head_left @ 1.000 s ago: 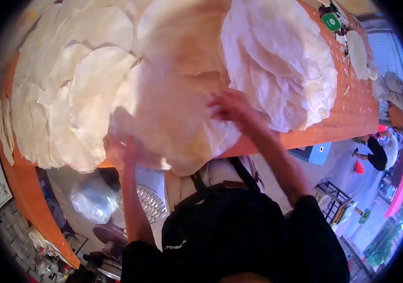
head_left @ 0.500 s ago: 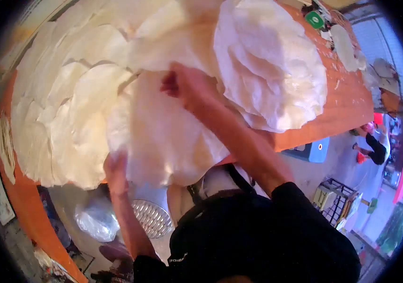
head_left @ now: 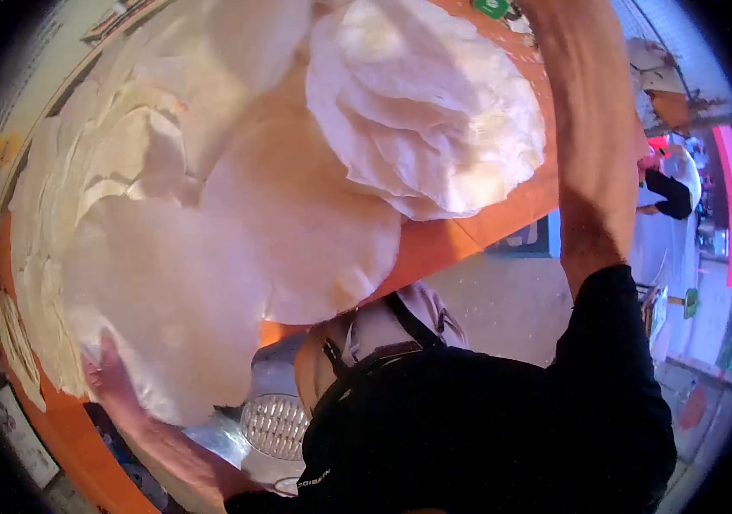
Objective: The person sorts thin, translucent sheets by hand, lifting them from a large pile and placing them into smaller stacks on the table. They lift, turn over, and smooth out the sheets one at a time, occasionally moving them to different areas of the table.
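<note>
Thin, pale round sheets (head_left: 297, 197) lie overlapping on an orange table (head_left: 434, 253). My left hand (head_left: 111, 377) is at the lower left, pinching the near edge of one large round sheet (head_left: 169, 291), its thumb over the sheet and its other fingers partly hidden. That sheet covers part of the others and hangs a little over the table's front edge. To the right lies a wrinkled pile of sheets (head_left: 426, 111). My right arm stretches up past this pile, and its hand is beyond the top of the view.
Below the table are a perforated metal tray (head_left: 276, 426) and clear plastic (head_left: 220, 441). A green object (head_left: 492, 7) lies at the table's far side. Another person (head_left: 674, 184) is at the far right. A framed picture (head_left: 23, 433) is at the lower left.
My left hand has moved left and down with the sheet's edge. My right arm has swung up and right, taking its hand out of view. The camera view has shifted right.
</note>
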Demonstrator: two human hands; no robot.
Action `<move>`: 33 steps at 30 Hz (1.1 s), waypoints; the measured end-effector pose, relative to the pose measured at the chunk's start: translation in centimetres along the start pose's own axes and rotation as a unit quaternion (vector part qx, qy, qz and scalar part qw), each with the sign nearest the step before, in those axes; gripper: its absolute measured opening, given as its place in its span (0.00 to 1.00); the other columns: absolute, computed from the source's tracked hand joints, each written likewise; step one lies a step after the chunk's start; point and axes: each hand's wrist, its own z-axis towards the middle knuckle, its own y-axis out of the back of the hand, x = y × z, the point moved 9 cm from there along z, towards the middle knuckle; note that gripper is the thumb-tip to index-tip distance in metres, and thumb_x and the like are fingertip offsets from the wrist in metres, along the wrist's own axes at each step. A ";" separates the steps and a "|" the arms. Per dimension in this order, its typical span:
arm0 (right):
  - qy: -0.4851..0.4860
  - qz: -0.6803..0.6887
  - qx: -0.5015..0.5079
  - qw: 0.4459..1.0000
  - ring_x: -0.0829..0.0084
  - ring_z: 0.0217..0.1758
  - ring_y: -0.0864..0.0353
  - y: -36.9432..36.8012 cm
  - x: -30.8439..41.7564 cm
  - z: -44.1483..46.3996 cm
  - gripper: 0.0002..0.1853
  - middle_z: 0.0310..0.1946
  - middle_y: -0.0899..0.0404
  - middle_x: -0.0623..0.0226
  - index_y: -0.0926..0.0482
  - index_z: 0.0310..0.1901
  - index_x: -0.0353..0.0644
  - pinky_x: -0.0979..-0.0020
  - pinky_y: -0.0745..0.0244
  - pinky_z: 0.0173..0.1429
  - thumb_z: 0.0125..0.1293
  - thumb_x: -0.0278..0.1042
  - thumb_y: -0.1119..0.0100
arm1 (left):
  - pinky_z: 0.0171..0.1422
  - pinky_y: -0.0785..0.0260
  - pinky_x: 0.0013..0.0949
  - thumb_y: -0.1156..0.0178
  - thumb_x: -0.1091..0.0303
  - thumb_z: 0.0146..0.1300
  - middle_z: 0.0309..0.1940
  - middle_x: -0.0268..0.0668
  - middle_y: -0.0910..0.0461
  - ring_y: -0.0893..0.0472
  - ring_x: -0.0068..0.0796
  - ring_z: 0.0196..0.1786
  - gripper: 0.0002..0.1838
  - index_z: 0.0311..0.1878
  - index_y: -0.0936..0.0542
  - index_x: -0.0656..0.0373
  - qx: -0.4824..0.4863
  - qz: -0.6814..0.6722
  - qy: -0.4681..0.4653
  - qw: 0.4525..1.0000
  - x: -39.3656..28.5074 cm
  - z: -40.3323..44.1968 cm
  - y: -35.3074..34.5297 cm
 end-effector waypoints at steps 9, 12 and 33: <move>-0.224 -0.003 -0.403 0.888 0.59 0.50 0.20 22.9 -16.9 -25.4 0.21 0.48 0.23 0.54 0.34 0.62 0.38 0.60 0.15 0.45 0.70 0.36 0.51 | 0.67 0.39 0.32 0.41 0.61 0.67 0.59 0.44 0.27 0.28 0.31 0.61 0.27 0.63 0.31 0.72 0.057 -0.138 -0.182 0.972 -23.3 4.0 -10.7; -0.424 0.076 -0.432 0.793 0.68 0.27 0.22 24.4 -25.6 -35.9 0.14 0.27 0.23 0.65 0.28 0.48 0.44 0.69 0.24 0.28 0.67 0.44 0.46 | 0.67 0.38 0.34 0.44 0.62 0.68 0.59 0.48 0.27 0.28 0.34 0.62 0.26 0.61 0.30 0.74 0.152 -0.071 -0.372 0.913 -31.8 2.9 -17.1; -0.563 0.183 -0.224 0.774 0.74 0.21 0.21 -6.3 -28.6 -38.3 0.19 0.24 0.20 0.66 0.21 0.40 0.38 0.76 0.30 0.23 0.64 0.50 0.40 | 0.39 0.26 0.26 0.45 0.69 0.67 0.29 0.35 0.22 0.21 0.24 0.33 0.10 0.46 0.25 0.64 0.169 -0.169 0.250 0.938 1.0 -6.2 -25.9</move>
